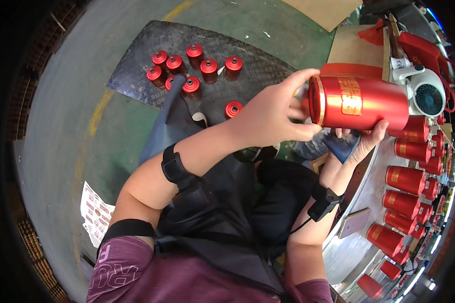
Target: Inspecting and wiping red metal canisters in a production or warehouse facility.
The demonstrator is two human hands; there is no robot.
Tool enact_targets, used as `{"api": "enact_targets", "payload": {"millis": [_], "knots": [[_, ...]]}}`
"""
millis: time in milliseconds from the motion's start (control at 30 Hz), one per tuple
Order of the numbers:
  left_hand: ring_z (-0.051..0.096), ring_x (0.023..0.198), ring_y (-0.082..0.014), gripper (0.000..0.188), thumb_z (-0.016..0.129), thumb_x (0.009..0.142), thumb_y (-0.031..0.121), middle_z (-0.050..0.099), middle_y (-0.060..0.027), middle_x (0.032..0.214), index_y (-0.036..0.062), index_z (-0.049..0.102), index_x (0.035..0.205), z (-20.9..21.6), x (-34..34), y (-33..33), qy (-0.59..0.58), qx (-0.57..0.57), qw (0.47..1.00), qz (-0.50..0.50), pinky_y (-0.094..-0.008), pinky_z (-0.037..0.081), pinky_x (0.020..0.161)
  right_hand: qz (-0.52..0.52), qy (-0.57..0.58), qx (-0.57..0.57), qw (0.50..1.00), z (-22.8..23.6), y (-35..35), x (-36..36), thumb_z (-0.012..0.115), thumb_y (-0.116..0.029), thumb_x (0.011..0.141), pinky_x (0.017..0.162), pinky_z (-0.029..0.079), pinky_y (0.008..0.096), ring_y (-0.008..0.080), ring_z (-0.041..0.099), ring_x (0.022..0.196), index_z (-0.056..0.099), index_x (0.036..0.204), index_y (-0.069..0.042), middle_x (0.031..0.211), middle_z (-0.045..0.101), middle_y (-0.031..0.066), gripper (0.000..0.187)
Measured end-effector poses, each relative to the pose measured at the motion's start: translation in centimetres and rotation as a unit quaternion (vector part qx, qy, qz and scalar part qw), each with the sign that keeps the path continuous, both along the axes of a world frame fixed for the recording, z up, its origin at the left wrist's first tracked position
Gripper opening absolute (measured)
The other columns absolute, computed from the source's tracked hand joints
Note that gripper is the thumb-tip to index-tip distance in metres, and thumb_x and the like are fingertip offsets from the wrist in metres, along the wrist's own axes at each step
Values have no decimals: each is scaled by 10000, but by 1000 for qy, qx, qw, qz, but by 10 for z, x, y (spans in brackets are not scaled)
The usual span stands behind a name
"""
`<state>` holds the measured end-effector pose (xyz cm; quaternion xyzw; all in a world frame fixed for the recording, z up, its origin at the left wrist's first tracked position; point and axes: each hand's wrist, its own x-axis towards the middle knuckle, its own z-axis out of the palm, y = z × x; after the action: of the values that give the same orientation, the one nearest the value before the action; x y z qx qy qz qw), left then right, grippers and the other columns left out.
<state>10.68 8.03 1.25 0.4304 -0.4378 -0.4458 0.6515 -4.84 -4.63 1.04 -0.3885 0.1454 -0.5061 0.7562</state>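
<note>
A shiny red cylindrical canister (374,101) with a gold label and a gold rim lies sideways in the air at the right, between my two hands. My left hand (278,111) is curled at its rimmed left end, thumb and forefinger at the rim; the middle fingers are partly hidden there. From below, my right hand (366,144) holds the canister, its fingertips against the underside and part of the hand behind it.
Several red-topped bottles (209,68) stand on a dark mat (136,60). Along the metal table (351,252) at right are rows of red canisters (404,179), a phone-like slab (354,222) and a white fan (428,93). A printed sheet (94,209) lies left.
</note>
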Motion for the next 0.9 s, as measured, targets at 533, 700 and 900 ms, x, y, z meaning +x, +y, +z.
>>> {"api": "enact_targets", "payload": {"millis": [533,700,900], "knots": [[577,1121,-267,370,457,972,166,559,-164,1268,-39,505,1276,-3,134,49,184,50,935,298,-394,449,984,-104,367,-109,918,-255,-109,168,909,-234,616,966,431,342,197,552,1078,412,1264,-35,1183,564,96,840],[588,1112,-264,373,460,963,147,568,-179,1255,-41,498,1283,-14,158,66,201,73,920,327,-375,467,961,-120,506,-107,847,-361,-130,198,892,-430,576,981,418,368,254,561,1123,377,1290,-47,1230,566,127,960],[589,1108,-306,506,526,929,268,562,-224,1240,-63,446,1303,-23,164,68,192,126,916,329,-398,468,952,-111,644,-87,752,-414,-158,226,864,-517,542,975,430,420,331,569,1148,342,1331,-127,1253,574,162,1024]]}}
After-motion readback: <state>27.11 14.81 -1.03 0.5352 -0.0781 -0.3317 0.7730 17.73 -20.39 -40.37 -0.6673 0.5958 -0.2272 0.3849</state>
